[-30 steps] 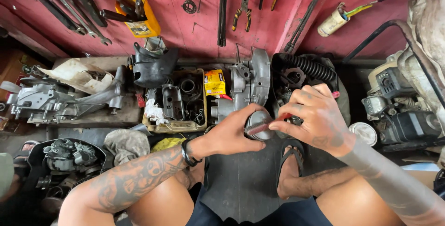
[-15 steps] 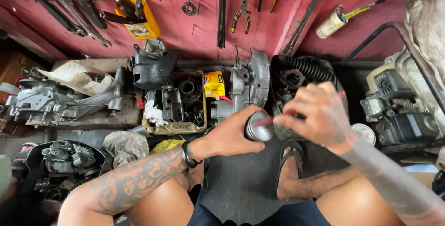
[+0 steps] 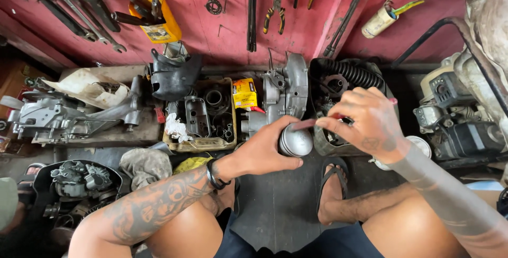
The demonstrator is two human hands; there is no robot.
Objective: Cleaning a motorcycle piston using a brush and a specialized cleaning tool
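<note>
My left hand (image 3: 264, 149) grips a round grey metal piston (image 3: 295, 140) and holds it up in front of my knees. My right hand (image 3: 368, 123) pinches a thin red-handled tool (image 3: 305, 124), its tip resting on the top edge of the piston. Both forearms are tattooed, and a black band sits on my left wrist. The far end of the tool is hidden behind my right hand.
Engine casings (image 3: 286, 91), a box of small parts (image 3: 203, 115), a yellow carton (image 3: 244, 93) and a black ribbed hose (image 3: 352, 75) crowd the floor ahead. Wrenches (image 3: 79, 7) and pliers (image 3: 275, 7) hang on the red wall. A small engine (image 3: 455, 115) stands at right.
My right hand has lifted and shifted right, away from the piston, so the red-handled tool now shows. The left hand keeps holding the piston in about the same place.
</note>
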